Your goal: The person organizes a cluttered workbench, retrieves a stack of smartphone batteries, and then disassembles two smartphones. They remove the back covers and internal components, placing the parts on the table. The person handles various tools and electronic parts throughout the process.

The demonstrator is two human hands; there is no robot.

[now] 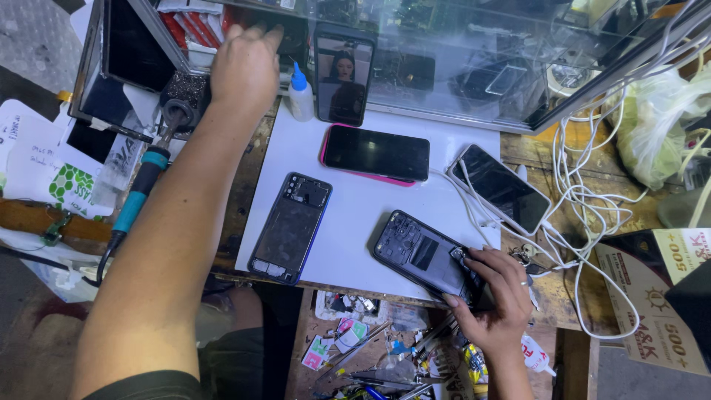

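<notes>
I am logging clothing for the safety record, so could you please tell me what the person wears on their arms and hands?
Both forearms are bare, with no sleeves or gloves. The right hand has a ring on one finger; the left hand shows no jewellery.

The right hand grips an opened phone while the left hand reaches into the glass cabinet.

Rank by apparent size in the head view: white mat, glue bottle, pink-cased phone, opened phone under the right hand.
1. White mat.
2. Pink-cased phone and opened phone: look alike, unranked; the right hand hides part of the latter.
3. Glue bottle.
</notes>
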